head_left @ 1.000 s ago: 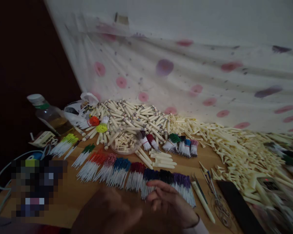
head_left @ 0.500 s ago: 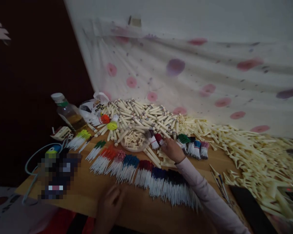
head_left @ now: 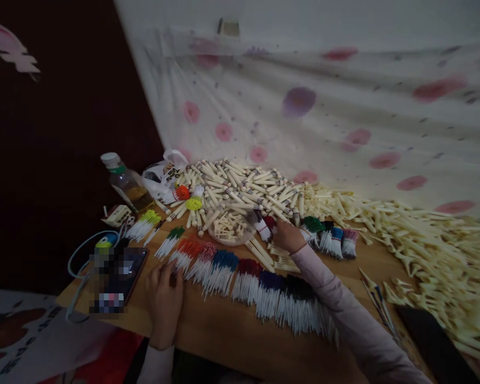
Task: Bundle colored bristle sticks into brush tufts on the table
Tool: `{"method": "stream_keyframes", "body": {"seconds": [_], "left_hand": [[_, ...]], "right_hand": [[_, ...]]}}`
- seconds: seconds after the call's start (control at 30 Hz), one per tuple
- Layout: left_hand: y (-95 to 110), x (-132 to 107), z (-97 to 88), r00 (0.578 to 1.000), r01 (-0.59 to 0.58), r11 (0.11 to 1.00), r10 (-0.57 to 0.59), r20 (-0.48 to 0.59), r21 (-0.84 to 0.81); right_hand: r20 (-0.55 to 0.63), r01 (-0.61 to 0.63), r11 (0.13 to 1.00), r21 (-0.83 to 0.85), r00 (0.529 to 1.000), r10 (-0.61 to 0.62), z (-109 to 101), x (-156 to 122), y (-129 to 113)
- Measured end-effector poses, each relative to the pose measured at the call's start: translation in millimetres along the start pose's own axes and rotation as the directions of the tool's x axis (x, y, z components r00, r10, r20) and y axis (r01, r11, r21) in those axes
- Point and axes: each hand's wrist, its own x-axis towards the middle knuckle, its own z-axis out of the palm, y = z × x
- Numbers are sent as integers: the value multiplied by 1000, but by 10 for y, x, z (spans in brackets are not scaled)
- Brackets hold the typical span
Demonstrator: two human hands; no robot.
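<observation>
My left hand (head_left: 166, 293) is over the table's front left, fingers curled at the lower ends of the orange-tipped white sticks (head_left: 186, 249). Anything in its fingertips is too small to make out. Farther forward, my right hand (head_left: 288, 236) is closed beside a dark red bundle (head_left: 269, 222), its fingertips mostly hidden. Between the arms runs a row of thin white sticks with coloured tips: pink, blue (head_left: 224, 261), dark red (head_left: 248, 268), navy and black (head_left: 300, 285). Tied bundles with green (head_left: 312, 224), blue and pink tips stand right of my right hand.
Cream pen-like tubes (head_left: 240, 184) are heaped against the curtain, with loose cream plastic parts (head_left: 436, 272) on the right. A round clear dish (head_left: 246, 234) holds small pieces. A bottle (head_left: 128, 184), a phone (head_left: 138, 266) and a cable stand left; a dark slab (head_left: 432, 330) lies right.
My left hand has moved forward and left, from the table's front to the orange-tipped sticks. My right hand stays by the dark red bundle. The view has shifted slightly.
</observation>
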Motion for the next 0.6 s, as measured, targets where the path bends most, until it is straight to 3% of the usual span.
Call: {"method": "stream_keyframes", "body": {"seconds": [0.17,0.33,0.5,0.6], "left_hand": [[-218,209,80,991,-18,999,22,129,-33],[-471,524,261,982,-93,993,104,161,-73],[-696,834,454,969,-135,984,155,192,-115],[-783,922,534,961,-144,981,170,216,-131]], "right_hand": [[-41,-38,999,23,998,39,-24,-12,9],[-115,7,996,87,993,3,-139,-261,136],[-233,-48,988,146,969,81,-276,-645,616],[-342,-132,976,172,921,185,-342,-866,1045]]}}
